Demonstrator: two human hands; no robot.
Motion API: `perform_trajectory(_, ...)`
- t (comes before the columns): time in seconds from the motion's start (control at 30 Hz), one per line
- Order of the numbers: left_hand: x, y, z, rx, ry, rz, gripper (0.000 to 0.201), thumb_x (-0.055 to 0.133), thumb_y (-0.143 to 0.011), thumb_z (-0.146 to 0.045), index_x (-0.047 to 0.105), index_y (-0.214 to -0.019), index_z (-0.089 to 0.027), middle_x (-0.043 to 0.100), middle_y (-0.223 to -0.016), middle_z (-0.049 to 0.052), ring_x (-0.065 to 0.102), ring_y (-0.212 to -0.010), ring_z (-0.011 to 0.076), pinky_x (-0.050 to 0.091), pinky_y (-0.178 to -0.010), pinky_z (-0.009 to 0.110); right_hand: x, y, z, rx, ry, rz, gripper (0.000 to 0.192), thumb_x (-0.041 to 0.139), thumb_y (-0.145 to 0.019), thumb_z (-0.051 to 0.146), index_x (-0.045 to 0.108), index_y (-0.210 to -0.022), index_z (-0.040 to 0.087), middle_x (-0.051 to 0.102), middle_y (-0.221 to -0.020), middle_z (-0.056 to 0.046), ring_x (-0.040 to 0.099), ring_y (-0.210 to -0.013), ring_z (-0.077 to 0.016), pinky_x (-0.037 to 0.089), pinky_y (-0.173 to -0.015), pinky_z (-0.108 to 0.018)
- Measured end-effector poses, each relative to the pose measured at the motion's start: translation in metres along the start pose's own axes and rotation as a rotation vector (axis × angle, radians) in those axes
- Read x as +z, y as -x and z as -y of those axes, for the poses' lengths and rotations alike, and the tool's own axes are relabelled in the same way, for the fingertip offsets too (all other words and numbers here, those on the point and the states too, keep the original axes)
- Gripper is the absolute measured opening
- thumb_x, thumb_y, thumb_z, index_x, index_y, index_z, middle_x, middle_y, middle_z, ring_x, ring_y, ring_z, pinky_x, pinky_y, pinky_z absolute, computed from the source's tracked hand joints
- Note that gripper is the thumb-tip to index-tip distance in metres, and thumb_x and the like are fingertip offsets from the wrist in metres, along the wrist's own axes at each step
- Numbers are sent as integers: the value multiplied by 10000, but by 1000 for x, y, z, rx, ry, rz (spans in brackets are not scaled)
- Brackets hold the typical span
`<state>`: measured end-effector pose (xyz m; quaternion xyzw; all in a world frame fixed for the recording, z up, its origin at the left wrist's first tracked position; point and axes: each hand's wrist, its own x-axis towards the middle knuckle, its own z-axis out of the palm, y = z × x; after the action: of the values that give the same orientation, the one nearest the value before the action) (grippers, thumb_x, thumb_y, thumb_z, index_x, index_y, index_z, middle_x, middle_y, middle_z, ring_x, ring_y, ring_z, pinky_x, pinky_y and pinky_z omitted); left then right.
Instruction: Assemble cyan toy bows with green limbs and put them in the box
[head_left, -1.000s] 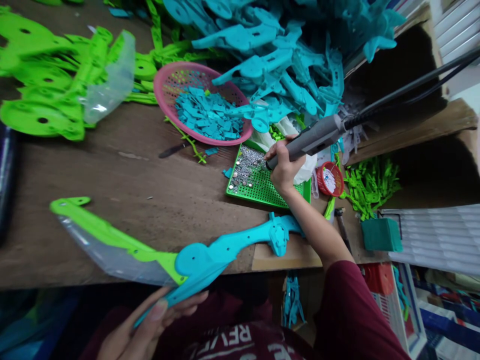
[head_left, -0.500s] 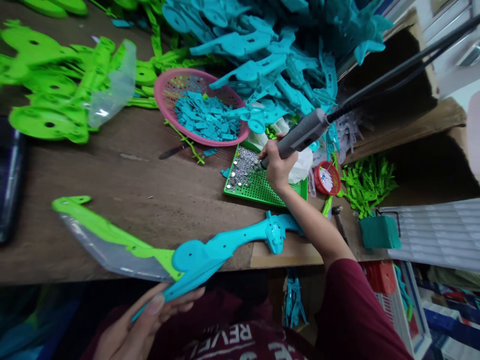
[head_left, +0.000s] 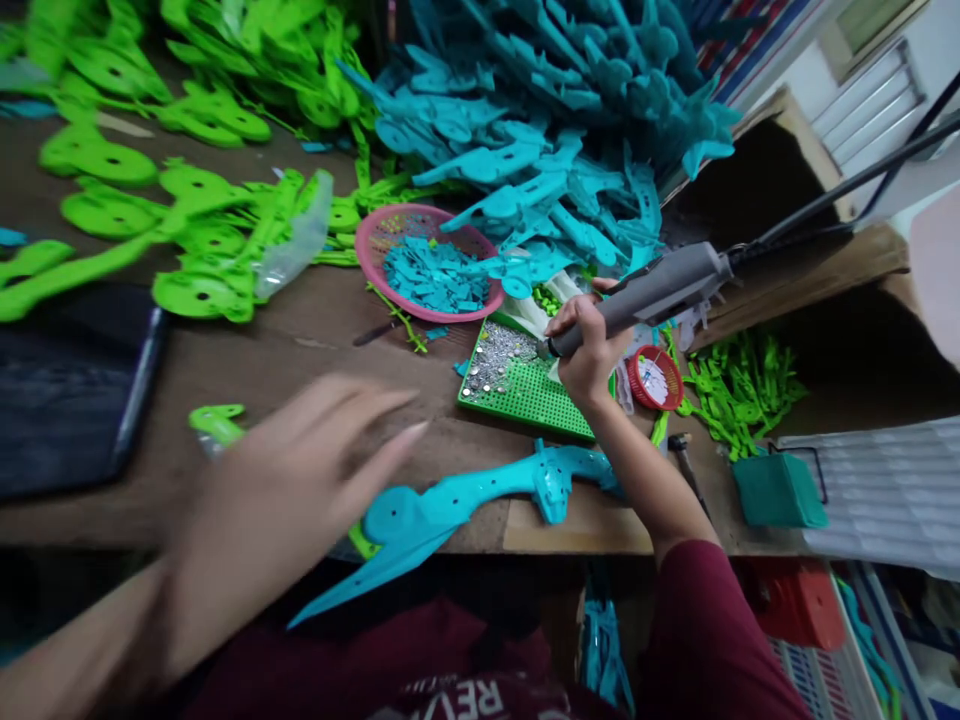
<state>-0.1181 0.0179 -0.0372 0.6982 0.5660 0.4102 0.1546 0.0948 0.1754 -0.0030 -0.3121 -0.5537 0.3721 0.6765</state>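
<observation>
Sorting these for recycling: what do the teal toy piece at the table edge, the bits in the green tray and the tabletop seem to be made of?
Teal toy piece: apparently moulded plastic, matte, uniform colour, with moulded holes. Small bits in the green tray: probably metal, silvery and glinting; too small to be sure. Tabletop: looks like worn bare wood, brown, scuffed.

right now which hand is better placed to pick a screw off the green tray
Right. The right hand holds the grey driver with its tip over the screws on the green tray; the left hand is open, blurred, off the tray.
</observation>
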Motion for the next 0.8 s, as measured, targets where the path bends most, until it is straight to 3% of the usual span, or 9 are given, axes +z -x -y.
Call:
perform_trajectory(0.07,34,-56,-7,179,-35,27,363,565,-975,-439,667,-1213,-185,676,-1232,120,644,-1167,290,533,-1034,477,2,0,7,-4,-17,9,328,676,-777,393,553,-1054,266,434,-576,99,471,-453,-106,449,-476,-262)
perform_trajectory(0.13,68,-104,-13,299,-39,153,345,591,-973,-382,673,-1225,-161,667,-1285,121,614,-1232,262,519,-1050,423,1,-1,10,-6,4,4,323,667,-784,415,555,-1046,263,421,-576,97,463,-456,-105,452,-484,-264)
perform_trajectory(0.23,104,-143,-14,403,-161,382,257,513,-1005,-259,729,-1119,-178,733,-1160,85,680,-1091,211,547,-927,336,-9,-6,7,-13,58,-7,325,664,-798,461,556,-1026,256,419,-583,91,470,-469,-106,479,-519,-274)
perform_trajectory(0.33,120,-146,-3,429,-236,438,274,488,-993,-199,755,-1025,-146,755,-1106,128,682,-1103,254,528,-924,378,-21,-11,-3,-14,112,-66,325,640,-823,506,555,-1007,251,426,-587,85,478,-470,-107,489,-528,-279)
perform_trajectory(0.5,132,-130,10,579,-287,570,360,510,-1014,-338,663,-1289,-163,641,-1418,121,492,-1409,277,386,-1128,420,-32,-9,-25,21,190,-98,387,663,-797,494,527,-1055,238,511,-569,95,516,-447,-107,483,-510,-274)
perform_trajectory(0.6,143,-136,1,628,-269,638,373,466,-1029,-344,669,-1270,-146,632,-1426,134,460,-1435,284,323,-1174,452,-38,-7,-27,-7,228,-73,378,672,-795,424,518,-1080,228,547,-559,103,539,-437,-113,486,-520,-277)
perform_trajectory(0.7,156,-159,-15,665,-212,698,286,499,-978,-228,737,-1124,-168,734,-1254,105,603,-1270,230,398,-1098,356,-44,-11,-17,-64,252,-115,322,646,-816,373,508,-1071,232,529,-565,110,541,-444,-112,493,-532,-276)
perform_trajectory(0.8,163,-190,-26,630,-175,714,268,531,-889,-142,769,-1001,-190,782,-1020,79,700,-966,199,489,-882,296,-50,-17,-3,-121,234,-172,316,646,-820,342,470,-1066,251,501,-593,114,536,-464,-109,510,-549,-281)
